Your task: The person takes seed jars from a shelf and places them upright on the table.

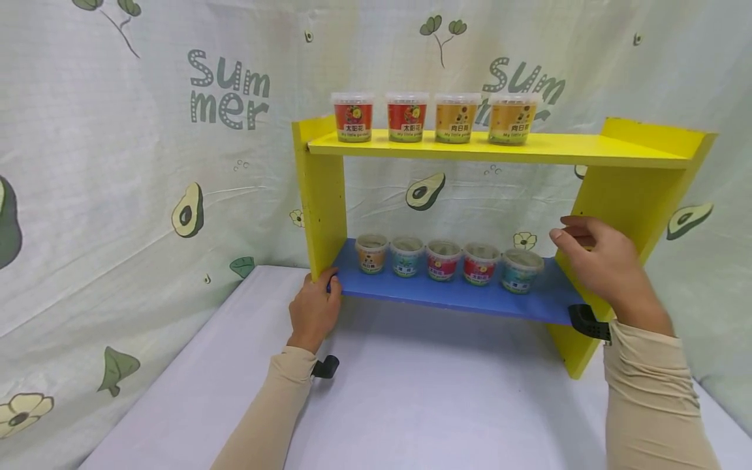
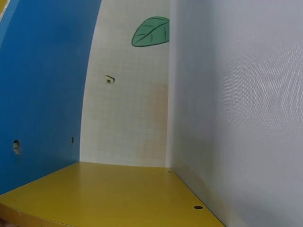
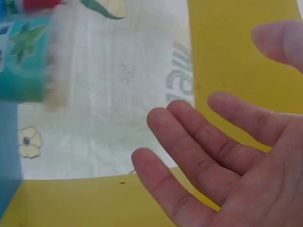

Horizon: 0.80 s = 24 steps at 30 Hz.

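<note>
My left hand [image 1: 315,305] grips the left end of the small yellow-and-blue shelf [image 1: 435,292], with the thumb near the blue board's front edge. In the left wrist view that hand is hardly visible; the yellow panel [image 2: 113,194] and the blue underside [image 2: 42,94] fill much of it. My right hand [image 1: 608,264] hovers in front of the shelf's right side, holding nothing; its fingers [image 3: 203,165] are spread and slightly bent. Closest to it on the blue board is a teal-labelled plastic cup [image 1: 521,271], also seen in the right wrist view.
Left of the teal cup stand two red cups [image 1: 480,264], another teal cup [image 1: 406,258] and an orange one [image 1: 371,254]. On the yellow top board [image 1: 570,147] are two red cups [image 1: 407,119] and two orange cups [image 1: 455,120]. A printed curtain [image 1: 235,163] hangs behind the white table [image 1: 423,391].
</note>
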Each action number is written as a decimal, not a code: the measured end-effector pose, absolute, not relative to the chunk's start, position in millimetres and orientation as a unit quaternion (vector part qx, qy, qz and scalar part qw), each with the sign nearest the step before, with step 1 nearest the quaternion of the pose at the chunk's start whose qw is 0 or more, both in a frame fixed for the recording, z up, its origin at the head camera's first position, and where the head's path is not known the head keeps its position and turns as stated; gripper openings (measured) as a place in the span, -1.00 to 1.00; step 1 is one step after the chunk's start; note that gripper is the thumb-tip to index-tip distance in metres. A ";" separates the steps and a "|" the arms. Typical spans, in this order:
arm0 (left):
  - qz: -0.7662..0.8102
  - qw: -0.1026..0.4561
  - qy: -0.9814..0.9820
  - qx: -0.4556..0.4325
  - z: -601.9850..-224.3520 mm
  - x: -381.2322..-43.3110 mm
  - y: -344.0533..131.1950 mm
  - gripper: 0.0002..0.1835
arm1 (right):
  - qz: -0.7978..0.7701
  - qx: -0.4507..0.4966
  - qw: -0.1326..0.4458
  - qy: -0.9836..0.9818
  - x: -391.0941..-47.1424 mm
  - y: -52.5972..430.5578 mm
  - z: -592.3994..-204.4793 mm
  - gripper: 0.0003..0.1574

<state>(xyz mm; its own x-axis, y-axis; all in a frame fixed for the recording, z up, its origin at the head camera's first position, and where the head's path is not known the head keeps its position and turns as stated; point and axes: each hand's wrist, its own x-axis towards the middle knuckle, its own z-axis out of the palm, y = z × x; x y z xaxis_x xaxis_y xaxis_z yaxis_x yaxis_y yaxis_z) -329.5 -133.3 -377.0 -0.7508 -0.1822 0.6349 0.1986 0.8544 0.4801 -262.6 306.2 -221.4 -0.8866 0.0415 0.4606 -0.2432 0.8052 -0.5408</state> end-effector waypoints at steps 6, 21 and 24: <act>-0.270 0.342 -0.900 -0.002 -377.3 -329.3 -131.4 -0.53 | 0.315 0.066 0.271 -0.907 -248.9 303.8 -206.4 -0.28; -0.272 0.342 -0.899 0.002 -377.9 -328.9 -135.1 -0.52 | 0.347 0.124 0.295 -0.881 -234.3 293.9 -166.4 -0.48; -0.273 0.340 -0.900 0.002 -377.6 -329.1 -134.5 -0.51 | 0.354 0.133 0.304 -0.875 -231.9 291.9 -161.1 -0.51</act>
<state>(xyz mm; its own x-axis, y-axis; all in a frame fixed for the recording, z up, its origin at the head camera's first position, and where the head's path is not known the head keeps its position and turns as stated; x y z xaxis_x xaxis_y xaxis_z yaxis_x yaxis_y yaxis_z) -329.1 -134.5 -377.6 -0.7694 -0.1892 0.6101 0.1811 0.8513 0.4924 -231.9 291.9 -161.1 -0.7804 -0.0172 0.6250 -0.4469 0.7145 -0.5383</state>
